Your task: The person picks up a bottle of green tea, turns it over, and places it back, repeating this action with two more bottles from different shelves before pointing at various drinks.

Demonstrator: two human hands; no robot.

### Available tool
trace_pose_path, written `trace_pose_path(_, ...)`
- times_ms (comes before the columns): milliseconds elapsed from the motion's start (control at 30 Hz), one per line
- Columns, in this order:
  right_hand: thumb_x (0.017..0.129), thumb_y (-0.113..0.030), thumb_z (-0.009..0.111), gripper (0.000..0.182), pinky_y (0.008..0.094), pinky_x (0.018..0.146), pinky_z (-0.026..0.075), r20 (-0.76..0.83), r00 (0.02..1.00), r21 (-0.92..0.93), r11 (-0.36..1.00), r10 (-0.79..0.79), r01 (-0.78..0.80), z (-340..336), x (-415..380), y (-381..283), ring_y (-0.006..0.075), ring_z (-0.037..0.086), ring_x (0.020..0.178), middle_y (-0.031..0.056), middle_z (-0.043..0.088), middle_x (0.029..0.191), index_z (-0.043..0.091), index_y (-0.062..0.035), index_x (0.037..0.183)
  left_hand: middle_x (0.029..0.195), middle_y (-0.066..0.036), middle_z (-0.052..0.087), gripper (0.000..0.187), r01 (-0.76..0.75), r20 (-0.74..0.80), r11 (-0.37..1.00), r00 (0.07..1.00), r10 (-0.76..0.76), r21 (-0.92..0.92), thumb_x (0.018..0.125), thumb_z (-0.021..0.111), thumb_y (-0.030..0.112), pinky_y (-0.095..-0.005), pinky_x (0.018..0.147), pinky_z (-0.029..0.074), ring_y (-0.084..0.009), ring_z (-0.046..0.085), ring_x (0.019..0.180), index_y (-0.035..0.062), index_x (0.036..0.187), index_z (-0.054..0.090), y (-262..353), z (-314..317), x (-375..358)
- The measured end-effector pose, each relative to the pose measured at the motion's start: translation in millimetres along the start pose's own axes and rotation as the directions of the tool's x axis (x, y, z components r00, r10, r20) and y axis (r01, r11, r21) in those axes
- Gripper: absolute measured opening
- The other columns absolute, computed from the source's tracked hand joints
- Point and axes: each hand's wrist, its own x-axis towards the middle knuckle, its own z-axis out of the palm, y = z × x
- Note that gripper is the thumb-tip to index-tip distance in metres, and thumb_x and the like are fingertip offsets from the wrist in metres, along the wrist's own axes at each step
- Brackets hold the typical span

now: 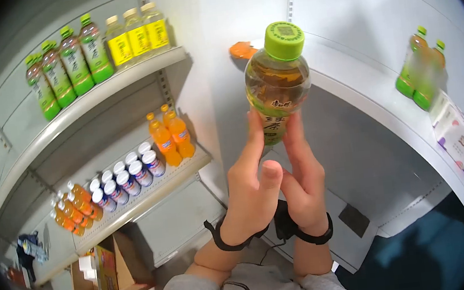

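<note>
Between both hands a green tea bottle (276,82) with a lime-green cap is held up, its cap tilted towards the camera. Amber liquid shows through its clear upper part; a green label with dark characters wraps the lower part. My left hand (254,185) presses its fingers on the bottle's left side, thumb raised. My right hand (305,182) has its fingers against the right side. Black straps circle both wrists. The bottle's base is partly hidden by the fingers.
Green-capped bottles (75,62) and yellow-label bottles (137,38) stand on the upper left shelf. Below are orange soda bottles (171,140) and white-lidded cans (127,182). On the right shelf (364,98) are two green-capped bottles (407,76) and tissue packs (460,142). A cardboard box (128,263) sits lower left.
</note>
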Motion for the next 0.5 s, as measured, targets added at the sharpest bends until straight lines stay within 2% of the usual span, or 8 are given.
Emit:
trace_pose_path(167,0.066,0.007,0.038,0.067,0.0333,0.100,0.019,0.065,0.997,0.076,0.997,-0.038,0.033,35,8,2,0.0336,0.013,0.127,0.0256,0.014,0.135,0.017,0.0059,0.130,0.131,-0.026,0.024,0.083,0.008,-0.027,0.998,1.000,-0.007,0.061,0.082,0.035,0.056,-0.0321,0.098,0.023,-0.0310,0.024,0.124,-0.0103,0.128,0.014,6,-36,-4)
trace_pose_path(233,0.065,0.008,0.037,0.068,0.0334,0.100,0.018,0.061,0.997,0.230,0.971,0.055,-0.068,53,12,0,0.0329,0.012,0.127,0.0253,0.014,0.136,0.017,0.0050,0.131,0.133,-0.026,0.020,0.083,0.008,-0.023,0.996,1.000,-0.006,0.094,0.082,0.038,0.054,-0.0335,0.099,0.020,-0.0322,0.019,0.125,-0.0106,0.128,0.012,9,-53,-5)
trace_pose_path(267,0.065,0.008,0.037,0.068,0.0334,0.100,0.018,0.086,0.995,0.256,0.965,0.040,-0.061,62,15,1,0.0329,0.012,0.127,0.0253,0.014,0.136,0.017,0.0050,0.131,0.133,-0.026,0.020,0.083,0.001,-0.049,0.993,0.999,0.005,0.121,0.082,0.038,0.054,-0.0335,0.099,0.020,-0.0322,0.019,0.125,-0.0106,0.128,0.012,11,-63,-4)
trace_pose_path(367,0.063,0.008,0.037,0.071,0.0330,0.100,0.016,0.172,0.985,0.204,0.979,-0.020,-0.016,92,26,0,0.0324,0.012,0.127,0.0253,0.015,0.135,0.016,0.0048,0.131,0.133,-0.026,0.018,0.083,0.009,-0.094,0.980,0.996,0.010,0.198,0.082,0.039,0.052,-0.0341,0.100,0.020,-0.0324,0.017,0.126,-0.0107,0.128,0.011,15,-97,-6)
trace_pose_path(500,0.061,0.008,0.036,0.072,0.0333,0.100,0.015,0.229,0.973,0.254,0.967,-0.036,-0.024,147,37,0,0.0327,0.012,0.127,0.0253,0.015,0.136,0.016,0.0057,0.130,0.133,-0.027,0.019,0.083,0.031,-0.138,0.964,0.990,0.006,0.265,0.082,0.040,0.052,-0.0351,0.100,0.019,-0.0338,0.016,0.126,-0.0113,0.128,0.011,22,-149,-8)
